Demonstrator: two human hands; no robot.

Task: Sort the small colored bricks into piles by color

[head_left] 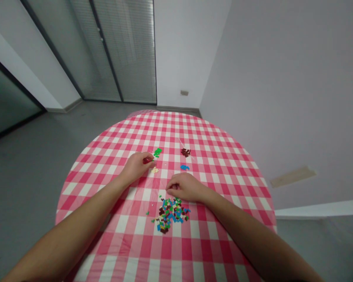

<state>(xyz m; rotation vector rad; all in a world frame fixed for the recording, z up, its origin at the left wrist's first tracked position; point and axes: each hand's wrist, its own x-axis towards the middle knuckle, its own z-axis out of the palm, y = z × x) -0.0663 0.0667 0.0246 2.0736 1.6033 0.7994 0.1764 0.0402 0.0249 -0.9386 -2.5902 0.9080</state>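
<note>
My left hand (139, 165) hovers at the left side of two small groups, a green pile (157, 152) and a few cream pieces (155, 170). Its thumb and forefinger curve toward each other, with a small green piece showing at the tips. Just behind a mixed heap of small flat plastic pieces (172, 213) in green, blue, brown and cream is my right hand (185, 187). Its fingers are drawn together in a pinch; whatever lies between them is hidden. Farther back are a dark brown pile (185, 152) and a small blue pile (184, 167).
A red-and-white checked cloth (223, 168) covers the round table. A few stray pieces, among them a green one (147, 213), lie left of the heap. A white wall (282, 98) stands close on the right, and glass partitions (126, 51) are beyond the table.
</note>
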